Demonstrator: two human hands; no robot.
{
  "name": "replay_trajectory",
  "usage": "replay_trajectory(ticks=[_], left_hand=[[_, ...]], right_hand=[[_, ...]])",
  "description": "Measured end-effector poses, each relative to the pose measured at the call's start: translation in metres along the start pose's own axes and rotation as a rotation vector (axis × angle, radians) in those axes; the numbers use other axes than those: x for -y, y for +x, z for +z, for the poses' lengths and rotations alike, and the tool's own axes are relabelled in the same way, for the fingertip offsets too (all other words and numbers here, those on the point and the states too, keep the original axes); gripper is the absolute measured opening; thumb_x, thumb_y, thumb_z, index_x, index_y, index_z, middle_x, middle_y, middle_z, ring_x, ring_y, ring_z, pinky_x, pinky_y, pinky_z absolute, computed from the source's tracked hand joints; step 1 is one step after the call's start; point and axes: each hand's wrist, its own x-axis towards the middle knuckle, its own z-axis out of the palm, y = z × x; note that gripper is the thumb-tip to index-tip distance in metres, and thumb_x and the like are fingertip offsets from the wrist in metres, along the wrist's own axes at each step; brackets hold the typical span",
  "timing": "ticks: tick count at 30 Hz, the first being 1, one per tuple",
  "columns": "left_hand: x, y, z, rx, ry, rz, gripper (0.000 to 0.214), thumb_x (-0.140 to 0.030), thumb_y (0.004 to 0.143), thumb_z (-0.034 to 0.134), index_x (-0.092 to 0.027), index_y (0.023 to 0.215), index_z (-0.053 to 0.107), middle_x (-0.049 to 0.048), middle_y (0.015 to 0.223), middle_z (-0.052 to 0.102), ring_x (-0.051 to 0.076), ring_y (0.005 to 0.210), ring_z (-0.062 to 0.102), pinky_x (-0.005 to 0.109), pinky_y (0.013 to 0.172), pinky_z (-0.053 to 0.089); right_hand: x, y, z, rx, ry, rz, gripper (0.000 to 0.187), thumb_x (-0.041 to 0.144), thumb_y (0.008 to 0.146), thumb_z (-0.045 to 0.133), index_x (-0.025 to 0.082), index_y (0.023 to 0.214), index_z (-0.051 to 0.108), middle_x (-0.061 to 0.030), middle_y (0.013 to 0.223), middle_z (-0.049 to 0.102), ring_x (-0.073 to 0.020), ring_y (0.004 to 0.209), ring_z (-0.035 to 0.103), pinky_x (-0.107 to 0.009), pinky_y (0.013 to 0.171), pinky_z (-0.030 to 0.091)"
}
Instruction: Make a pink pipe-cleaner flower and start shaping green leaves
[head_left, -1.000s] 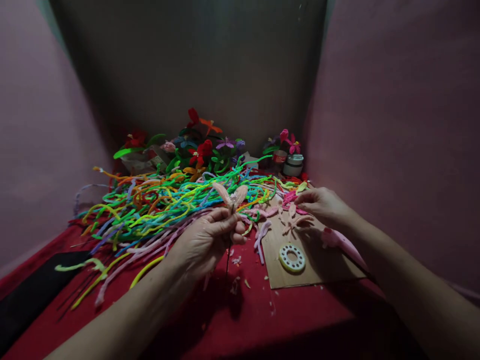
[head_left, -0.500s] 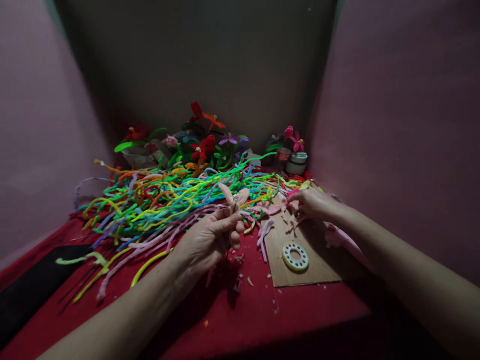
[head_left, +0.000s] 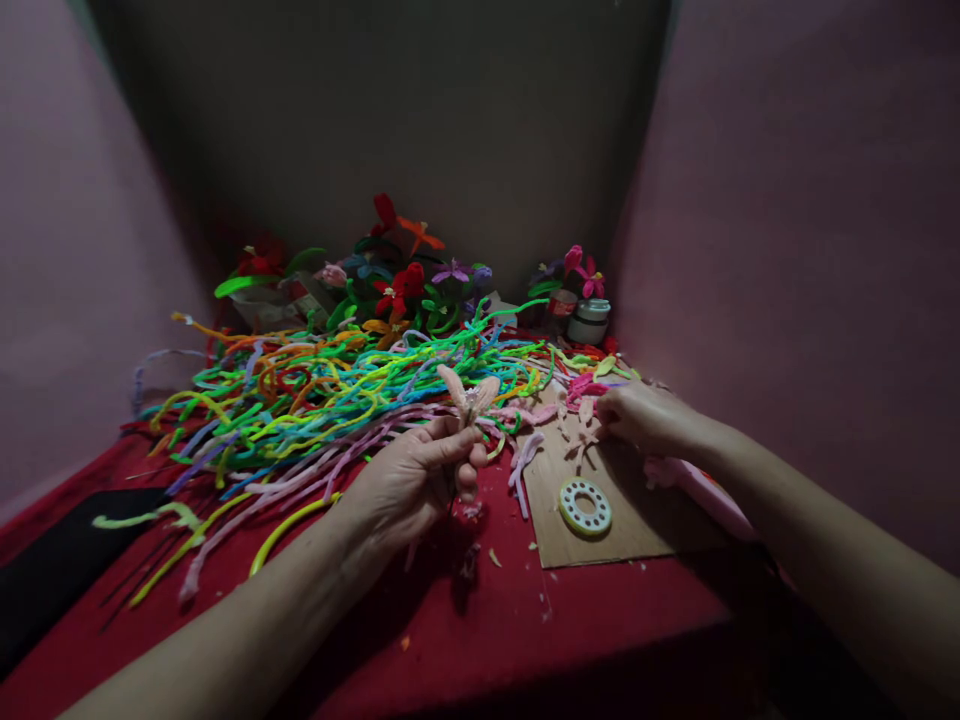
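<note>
My left hand (head_left: pixel 416 477) is closed round the thin stem of a pale peach pipe-cleaner flower (head_left: pixel 468 393), held upright above the red cloth. My right hand (head_left: pixel 646 417) rests with fingers curled on the cardboard sheet (head_left: pixel 637 510), its fingertips pinching at small peach and pink petal pieces (head_left: pixel 581 435) lying there; what it grips is too small to name. A white ring-shaped tape roll (head_left: pixel 584 505) lies on the cardboard just in front of that hand.
A big heap of coloured pipe cleaners (head_left: pixel 315 390) covers the red tabletop (head_left: pixel 480 620) to the left. Finished flowers (head_left: pixel 397 280) and a small jar (head_left: pixel 589 322) stand at the back. A black sheet (head_left: pixel 52 565) lies front left. Pink walls close both sides.
My right hand has slid a little toward me and down onto the petal pieces on the cardboard. My left hand keeps the flower in much the same place.
</note>
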Motion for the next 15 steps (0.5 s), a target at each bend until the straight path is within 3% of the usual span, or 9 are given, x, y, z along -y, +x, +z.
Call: replay_trajectory(ticks=[5, 9, 12, 15], left_hand=[[0.000, 0.000, 0.001, -0.009, 0.015, -0.015, 0.007, -0.007, 0.076, 0.057, -0.014, 0.077, 0.054, -0.0003, 0.059, 0.058, 0.005, 0.042, 0.052, 0.013, 0.040, 0.042], [0.003, -0.001, 0.000, -0.020, 0.012, -0.028, 0.007, -0.008, 0.077, 0.056, -0.014, 0.076, 0.052, -0.0008, 0.060, 0.058, 0.005, 0.043, 0.052, 0.014, 0.039, 0.042], [0.005, -0.003, 0.000, -0.012, 0.012, -0.038, 0.006, -0.009, 0.078, 0.056, -0.014, 0.078, 0.053, -0.0002, 0.061, 0.059, 0.006, 0.045, 0.054, 0.015, 0.040, 0.043], [0.006, -0.005, 0.001, 0.022, 0.009, -0.052, 0.004, -0.009, 0.078, 0.055, -0.013, 0.078, 0.055, 0.0014, 0.062, 0.060, 0.007, 0.047, 0.056, 0.016, 0.042, 0.044]], right_hand=[[-0.008, -0.001, -0.010, -0.181, 0.036, -0.102, 0.012, 0.014, 0.074, 0.051, 0.018, 0.074, 0.062, -0.0073, 0.083, 0.061, -0.0162, 0.075, 0.051, -0.024, 0.059, 0.034], [-0.013, -0.001, -0.010, -0.269, 0.182, -0.175, 0.014, 0.012, 0.075, 0.049, 0.017, 0.069, 0.060, -0.0052, 0.078, 0.060, -0.0136, 0.071, 0.052, -0.023, 0.061, 0.037], [-0.011, -0.002, -0.007, -0.342, 0.390, -0.124, 0.012, 0.013, 0.072, 0.051, 0.017, 0.066, 0.060, -0.0029, 0.071, 0.060, -0.0125, 0.064, 0.052, -0.024, 0.060, 0.038], [-0.001, -0.006, -0.008, -0.398, 0.778, -0.013, 0.006, 0.017, 0.069, 0.056, 0.018, 0.066, 0.061, -0.0011, 0.067, 0.059, -0.0120, 0.060, 0.052, -0.025, 0.059, 0.040]])
